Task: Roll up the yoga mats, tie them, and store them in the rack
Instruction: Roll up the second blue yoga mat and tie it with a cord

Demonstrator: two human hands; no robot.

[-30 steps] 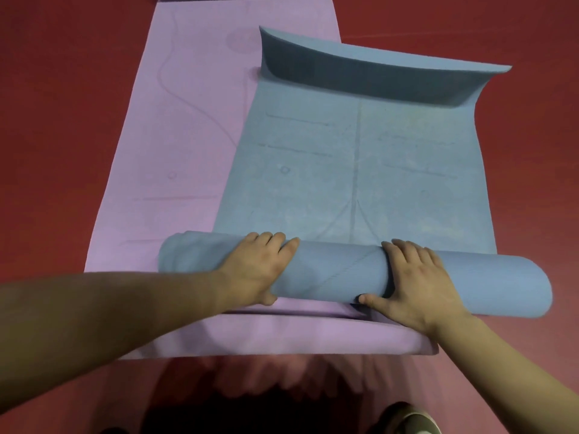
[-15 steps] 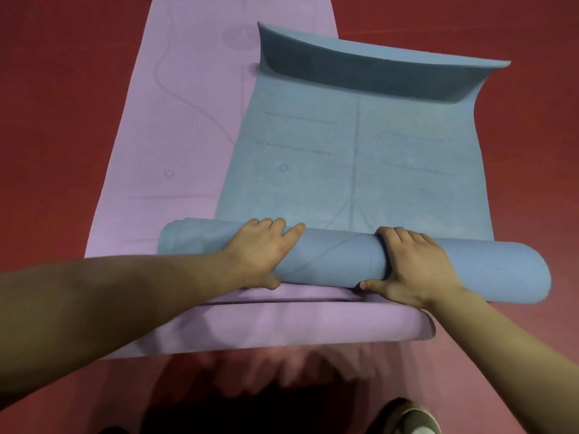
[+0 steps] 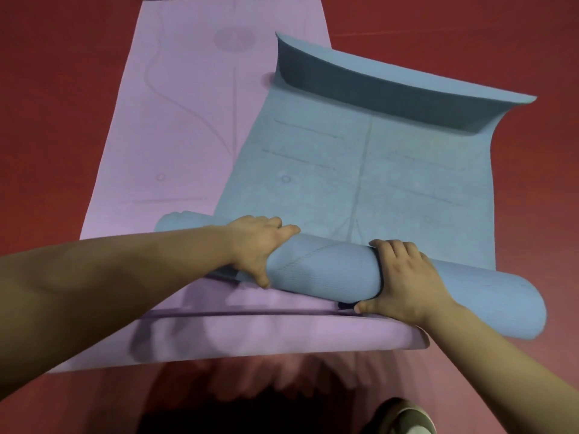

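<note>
**Blue mat partly rolled, both hands on the roll**

The step in hand looks like the rolling; the blue mat [image 3: 376, 189] lies on the red floor [image 3: 62, 89], with its left part on top of a purple mat [image 3: 188, 120]. The near end of the blue mat is wound into a fat roll [image 3: 322, 270] that lies across the view, close to the person; a good stretch of it is flat beyond the roll, and its far edge [image 3: 376, 98] curls up by itself.

The left hand [image 3: 260, 245] sits on the left part of the roll, fingers bent over the top and thumb down the near side; the right hand [image 3: 404, 277] sits further right, fingers hooked over the top and thumb tucked low by the purple mat; both hands have hold of the roll, and both arms reach far out in front. The roll sticks out past each hand.

The next move likely calls for a push forward with both hands at once, so the roll stays tight and straight; the right end looks wider, so it may be winding crooked. No tie and no rack show; a shoe [image 3: 404, 418] peeks in at the bottom.
</note>
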